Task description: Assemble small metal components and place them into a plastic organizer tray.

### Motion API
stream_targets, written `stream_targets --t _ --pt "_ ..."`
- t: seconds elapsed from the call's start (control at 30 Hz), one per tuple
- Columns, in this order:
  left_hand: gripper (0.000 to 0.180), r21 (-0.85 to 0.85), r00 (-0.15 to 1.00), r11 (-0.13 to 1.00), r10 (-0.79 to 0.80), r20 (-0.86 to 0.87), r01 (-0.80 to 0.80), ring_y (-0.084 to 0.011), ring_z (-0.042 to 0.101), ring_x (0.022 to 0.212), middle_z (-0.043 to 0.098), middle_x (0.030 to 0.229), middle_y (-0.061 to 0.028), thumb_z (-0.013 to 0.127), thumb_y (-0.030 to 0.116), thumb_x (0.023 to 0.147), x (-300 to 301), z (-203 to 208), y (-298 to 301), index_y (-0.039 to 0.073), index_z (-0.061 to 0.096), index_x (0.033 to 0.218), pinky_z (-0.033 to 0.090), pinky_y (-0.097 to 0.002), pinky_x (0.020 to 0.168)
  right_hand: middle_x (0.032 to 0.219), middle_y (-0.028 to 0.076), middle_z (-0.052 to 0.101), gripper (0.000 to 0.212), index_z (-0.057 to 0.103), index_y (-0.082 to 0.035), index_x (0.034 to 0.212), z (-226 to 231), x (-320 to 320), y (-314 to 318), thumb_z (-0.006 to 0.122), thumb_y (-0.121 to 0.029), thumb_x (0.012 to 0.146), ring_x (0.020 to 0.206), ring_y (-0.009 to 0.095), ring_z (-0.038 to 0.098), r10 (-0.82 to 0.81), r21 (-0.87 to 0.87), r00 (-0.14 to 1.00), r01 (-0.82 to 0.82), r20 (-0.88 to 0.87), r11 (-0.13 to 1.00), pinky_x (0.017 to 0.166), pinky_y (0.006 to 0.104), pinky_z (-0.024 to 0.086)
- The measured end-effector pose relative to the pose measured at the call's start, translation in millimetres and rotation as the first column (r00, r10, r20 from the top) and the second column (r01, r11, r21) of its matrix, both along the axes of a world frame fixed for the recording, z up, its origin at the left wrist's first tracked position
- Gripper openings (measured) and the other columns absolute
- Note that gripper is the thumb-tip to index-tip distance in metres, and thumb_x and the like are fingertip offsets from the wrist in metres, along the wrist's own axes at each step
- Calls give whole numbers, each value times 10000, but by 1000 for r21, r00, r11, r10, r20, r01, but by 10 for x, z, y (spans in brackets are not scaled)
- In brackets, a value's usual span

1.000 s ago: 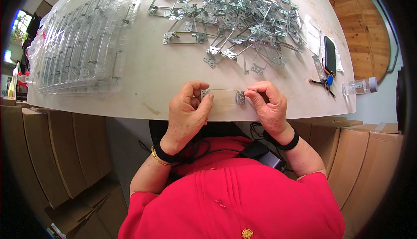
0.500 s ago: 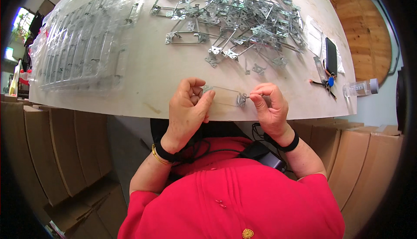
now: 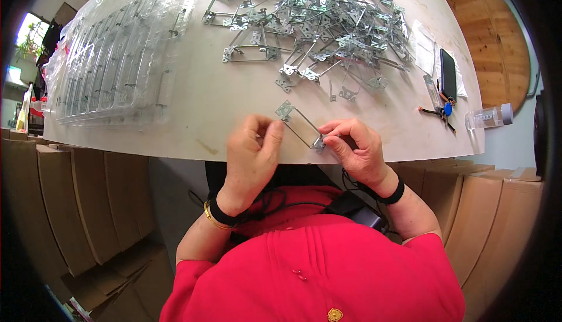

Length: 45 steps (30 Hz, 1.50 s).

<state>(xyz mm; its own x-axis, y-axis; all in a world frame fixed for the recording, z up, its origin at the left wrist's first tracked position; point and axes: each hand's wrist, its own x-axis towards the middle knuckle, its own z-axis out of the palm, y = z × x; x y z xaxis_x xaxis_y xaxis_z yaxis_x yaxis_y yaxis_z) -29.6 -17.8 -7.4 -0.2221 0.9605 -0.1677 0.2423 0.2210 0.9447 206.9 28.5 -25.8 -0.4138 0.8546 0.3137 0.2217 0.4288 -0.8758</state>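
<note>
A thin metal wire bracket (image 3: 305, 121) with small stamped plates at its two ends is tilted above the table's near edge. My right hand (image 3: 362, 149) pinches its near plate between thumb and forefinger. The far plate (image 3: 284, 109) points up and to the left. My left hand (image 3: 253, 153) is just left of the bracket, fingers curled and the thumb along its long side. Motion blurs it, so I cannot see whether its fingertips touch the metal. Farther off lies a large heap of similar brackets (image 3: 328, 15), with a few loose plates (image 3: 348, 93) in front.
Stacked clear plastic trays (image 3: 108, 70) cover the table's left side. On the right are a black phone (image 3: 447, 73), keys with a blue tag (image 3: 447, 109) and a clear bottle (image 3: 489, 117) lying at the edge. Cardboard boxes (image 3: 70, 199) stand below on either side.
The bracket has turned from lying level between both hands to a slant, its left end now farther away. My left hand has drawn back from that end; my right has shifted slightly left.
</note>
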Motion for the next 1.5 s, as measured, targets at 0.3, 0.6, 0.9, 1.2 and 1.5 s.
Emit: stream_targets --t 0.3,0.6,0.9,1.2,1.5 --pt "189 93 977 989 -97 -190 117 -106 631 672 686 745 -84 729 149 1005 211 -12 17 -26 666 973 516 -298 623 1029 137 779 131 675 -46 994 35 -15 -8 794 -90 966 818 243 730 70 -10 998 -70 -7 997 737 334 580" --pt "100 155 916 984 -20 -401 90 -241 685 639 691 768 -167 675 74 973 118 67 13 -12 674 1023 539 -367 629 977 104 745 175 715 -54 1034 21 -18 28 824 -36 898 861 281 705 -94 278 992 69 78 958 735 366 559" --pt "219 342 824 923 51 -564 177 -317 683 692 691 845 -168 669 19 954 70 -33 37 23 669 1174 539 -401 652 987 115 744 272 760 -65 1115 87 -44 11 803 22 861 860 305 694 -99 283 981 49 166 958 762 400 558" --pt "304 412 778 877 74 -624 248 -364 683 844 698 1027 -189 729 81 950 100 -83 5 18 645 1235 558 -439 744 989 113 742 287 769 -73 1164 101 -61 8 775 27 895 897 307 694 -125 259 975 75 183 963 783 401 554" --pt "540 385 735 876 54 -676 290 -385 671 1000 678 1121 -206 846 193 865 152 -69 -52 -3 613 1311 558 -455 863 994 107 745 283 766 -75 1162 78 -57 4 780 20 895 900 307 691 -129 243 974 82 185 966 794 406 551"
